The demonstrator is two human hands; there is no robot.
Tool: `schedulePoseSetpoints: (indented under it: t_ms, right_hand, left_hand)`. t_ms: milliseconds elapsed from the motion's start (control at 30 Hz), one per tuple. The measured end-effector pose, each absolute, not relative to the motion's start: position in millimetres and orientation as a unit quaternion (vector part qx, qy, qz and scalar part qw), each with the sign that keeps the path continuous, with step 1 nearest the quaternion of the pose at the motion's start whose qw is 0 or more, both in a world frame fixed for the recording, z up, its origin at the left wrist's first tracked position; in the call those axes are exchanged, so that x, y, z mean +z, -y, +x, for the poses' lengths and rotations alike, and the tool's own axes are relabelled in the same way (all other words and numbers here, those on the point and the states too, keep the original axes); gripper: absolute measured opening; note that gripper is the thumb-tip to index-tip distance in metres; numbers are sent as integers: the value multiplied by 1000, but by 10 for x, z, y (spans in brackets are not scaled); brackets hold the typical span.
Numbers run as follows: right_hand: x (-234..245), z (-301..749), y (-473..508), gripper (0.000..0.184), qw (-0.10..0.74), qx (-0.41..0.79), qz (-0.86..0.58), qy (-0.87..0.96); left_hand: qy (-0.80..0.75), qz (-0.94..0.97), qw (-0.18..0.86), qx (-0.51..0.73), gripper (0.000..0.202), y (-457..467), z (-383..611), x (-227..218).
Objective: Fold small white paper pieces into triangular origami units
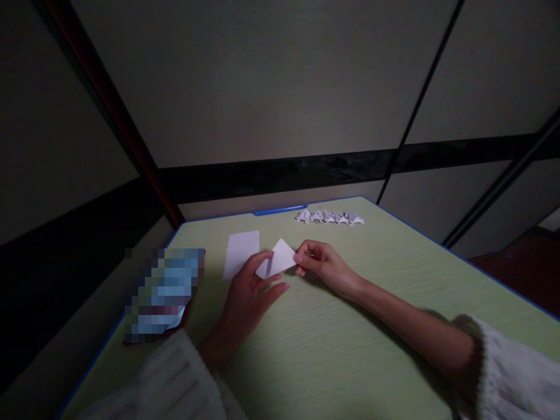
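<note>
A small white paper slip (280, 259) is held just above the pale green table (350, 350) between both hands. My left hand (247, 297) pinches its near left end with thumb and forefinger. My right hand (321, 265) pinches its right end. A flat stack of white paper (240, 252) lies on the table just left of the slip, beside my left hand. Both wrists wear thick white knitted sleeves.
Several folded white paper pieces (329, 217) stand in a row near the table's far edge. A blurred blue and red object (163, 294) lies at the left edge. The table has a blue rim (280, 209) and abuts dark panelled walls.
</note>
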State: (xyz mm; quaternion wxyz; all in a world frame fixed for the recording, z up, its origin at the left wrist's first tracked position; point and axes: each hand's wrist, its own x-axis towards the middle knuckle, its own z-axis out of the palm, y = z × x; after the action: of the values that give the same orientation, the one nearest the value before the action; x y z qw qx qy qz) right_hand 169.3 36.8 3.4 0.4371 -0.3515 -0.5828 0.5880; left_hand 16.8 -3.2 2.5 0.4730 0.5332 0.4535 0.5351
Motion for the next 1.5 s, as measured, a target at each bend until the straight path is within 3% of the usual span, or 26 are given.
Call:
schedulePoseSetpoints:
  t_ms: [267,600,1500]
  right_hand:
    - [56,1670,-322,22,438,614,-303,583]
    - [59,1597,-226,26,452,584,-339,583]
    - [20,1542,-188,15,546,549,-414,479]
  left_hand:
    - [-542,560,348,521,8,22,111,63]
    - [-542,611,338,467,15,44,104,67]
    - [-526,518,429,521,8,-3,141,36]
